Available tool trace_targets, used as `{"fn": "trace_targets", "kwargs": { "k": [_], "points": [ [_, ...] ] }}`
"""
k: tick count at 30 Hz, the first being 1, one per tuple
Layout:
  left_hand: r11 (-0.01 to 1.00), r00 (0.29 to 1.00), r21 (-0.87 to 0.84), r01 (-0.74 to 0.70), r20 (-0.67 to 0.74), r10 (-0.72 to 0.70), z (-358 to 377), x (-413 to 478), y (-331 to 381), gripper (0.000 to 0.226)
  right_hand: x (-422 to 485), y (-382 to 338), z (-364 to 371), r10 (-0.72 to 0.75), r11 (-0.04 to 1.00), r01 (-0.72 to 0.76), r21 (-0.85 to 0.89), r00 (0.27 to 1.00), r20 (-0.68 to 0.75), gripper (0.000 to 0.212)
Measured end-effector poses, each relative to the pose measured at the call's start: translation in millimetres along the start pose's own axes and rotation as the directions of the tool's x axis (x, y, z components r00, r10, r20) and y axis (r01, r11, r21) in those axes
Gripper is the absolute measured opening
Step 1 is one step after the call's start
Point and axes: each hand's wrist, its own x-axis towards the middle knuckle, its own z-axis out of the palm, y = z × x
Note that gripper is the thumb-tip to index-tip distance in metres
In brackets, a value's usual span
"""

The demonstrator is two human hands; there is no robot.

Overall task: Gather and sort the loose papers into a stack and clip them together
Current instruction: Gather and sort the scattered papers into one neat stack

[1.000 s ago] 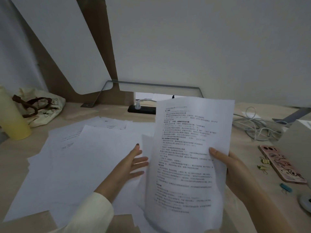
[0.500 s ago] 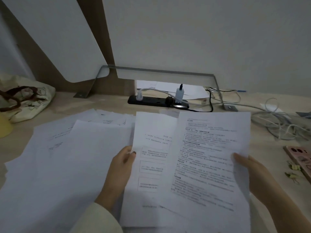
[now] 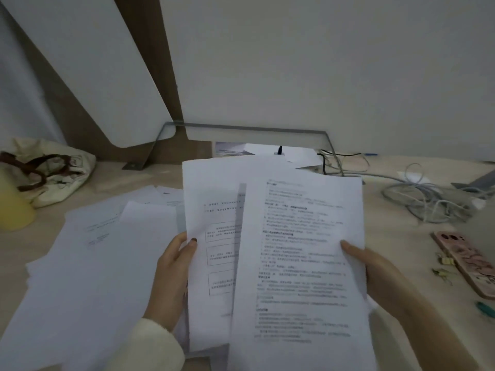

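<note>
I hold two printed sheets up above the desk. My left hand point(image 3: 174, 271) pinches the left edge of a sheet with boxed text point(image 3: 211, 223). My right hand point(image 3: 375, 274) grips the right edge of a densely printed page point(image 3: 300, 263), which overlaps the other sheet in front. Several loose white papers point(image 3: 93, 263) lie spread over the left half of the desk. Small yellow binder clips point(image 3: 444, 266) lie at the right beside a phone, and a teal clip point(image 3: 486, 309) sits nearer the right edge.
A pink-cased phone point(image 3: 466, 261) lies at the right. A tangle of grey cables point(image 3: 423, 199) fills the back right. A cream tote bag point(image 3: 51, 172) and a yellow bottle point(image 3: 13, 204) stand at the left. More papers point(image 3: 267, 151) sit under a metal stand point(image 3: 246, 128).
My left hand, free a second ago, picked up the boxed-text sheet and has raised it higher. The right hand's page has lowered and now lies across that sheet.
</note>
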Motion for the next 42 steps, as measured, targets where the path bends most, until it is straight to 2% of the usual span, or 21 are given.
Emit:
{"fn": "trace_targets", "kwargs": {
  "k": [2, 4, 7, 10, 12, 14, 15, 18, 19, 20, 21, 22, 24, 25, 27, 29, 32, 35, 37, 39, 42],
  "points": [
    [0.997, 0.999, -0.065, -0.028, -0.045, 0.025, 2, -9, 5, 0.020, -9, 4, 16, 0.011, 0.999, -0.009, -0.046, 0.999, 0.045, 0.030],
    [0.993, 0.997, -0.104, -0.060, -0.061, 0.053, 3, -19, 9, 0.019, -17, 6, 27, 0.000, 0.993, 0.009, -0.118, 0.998, 0.069, 0.031],
    [0.993, 0.998, -0.097, -0.065, -0.015, 0.064, -4, -35, 12, 0.019, -30, 0, 33, -0.109, 0.950, 0.111, -0.292, 0.994, 0.024, 0.027],
    [0.994, 0.994, -0.015, -0.112, 0.004, 0.112, -17, -46, 17, 0.026, -40, -16, 32, -0.254, 0.841, 0.214, -0.496, 0.967, -0.015, 0.021],
    [0.972, 0.971, 0.126, -0.201, -0.103, 0.214, -27, -45, 26, 0.042, -49, -31, 31, -0.337, 0.716, 0.275, -0.642, 0.941, 0.027, 0.021],
    [0.863, 0.900, 0.376, -0.339, -0.138, 0.413, -32, -40, 43, 0.051, -58, -46, 32, -0.398, 0.596, 0.338, -0.728, 0.912, 0.098, 0.028],
    [0.766, 0.849, 0.486, -0.420, -0.087, 0.521, -31, -37, 56, 0.050, -62, -55, 33, -0.429, 0.539, 0.372, -0.756, 0.893, 0.133, 0.033],
    [0.394, 0.677, 0.668, -0.631, 0.226, 0.700, -10, -21, 101, 0.041, -67, -74, 39, -0.500, 0.367, 0.402, -0.839, 0.846, 0.186, 0.028],
    [0.284, 0.633, 0.678, -0.678, 0.341, 0.695, 2, -16, 116, 0.043, -67, -79, 43, -0.507, 0.316, 0.399, -0.861, 0.838, 0.203, 0.024],
    [0.227, 0.615, 0.659, -0.717, 0.446, 0.651, 14, -12, 129, 0.046, -68, -84, 47, -0.513, 0.272, 0.408, -0.871, 0.827, 0.228, 0.022],
    [0.241, 0.634, 0.623, -0.744, 0.544, 0.549, 26, -10, 141, 0.045, -68, -90, 52, -0.517, 0.233, 0.424, -0.875, 0.816, 0.258, 0.025],
    [0.309, 0.665, 0.590, -0.746, 0.629, 0.402, 38, -11, 149, 0.039, -68, -95, 56, -0.520, 0.199, 0.444, -0.874, 0.804, 0.290, 0.027],
    [0.397, 0.687, 0.608, -0.687, 0.722, 0.084, 55, -12, 152, 0.019, -65, -103, 63, -0.527, 0.149, 0.466, -0.872, 0.784, 0.329, 0.026],
    [0.365, 0.678, 0.633, -0.682, 0.735, -0.008, 61, -13, 150, 0.010, -63, -106, 66, -0.526, 0.130, 0.467, -0.875, 0.780, 0.339, 0.026],
    [0.297, 0.661, 0.645, -0.705, 0.749, -0.058, 65, -8, 141, 0.016, -57, -109, 68, -0.523, 0.105, 0.463, -0.880, 0.778, 0.348, 0.024],
    [0.323, 0.674, 0.647, -0.690, 0.737, -0.036, 59, -2, 131, 0.023, -51, -112, 62, -0.560, 0.137, 0.451, -0.882, 0.770, 0.306, 0.020],
    [0.340, 0.740, 0.670, -0.661, 0.657, 0.144, 34, 5, 129, 0.021, -50, -122, 43, -0.659, 0.305, 0.384, -0.872, 0.746, 0.098, 0.021],
    [0.563, 0.792, 0.561, -0.607, 0.486, 0.370, -5, 7, 134, 0.014, -50, -131, 22, -0.737, 0.492, 0.364, -0.791, 0.657, -0.156, 0.020],
    [0.670, 0.799, 0.437, -0.601, 0.357, 0.484, -28, 4, 136, 0.013, -51, -129, 17, -0.718, 0.624, 0.399, -0.672, 0.633, -0.291, 0.017],
    [0.745, 0.813, 0.326, -0.582, 0.250, 0.526, -42, -2, 135, 0.014, -46, -121, 19, -0.660, 0.723, 0.416, -0.551, 0.651, -0.375, 0.025],
    [0.819, 0.832, 0.156, -0.553, 0.167, 0.529, -54, -14, 133, 0.018, -34, -106, 35, -0.588, 0.791, 0.397, -0.465, 0.704, -0.399, 0.034]
  ]
}}
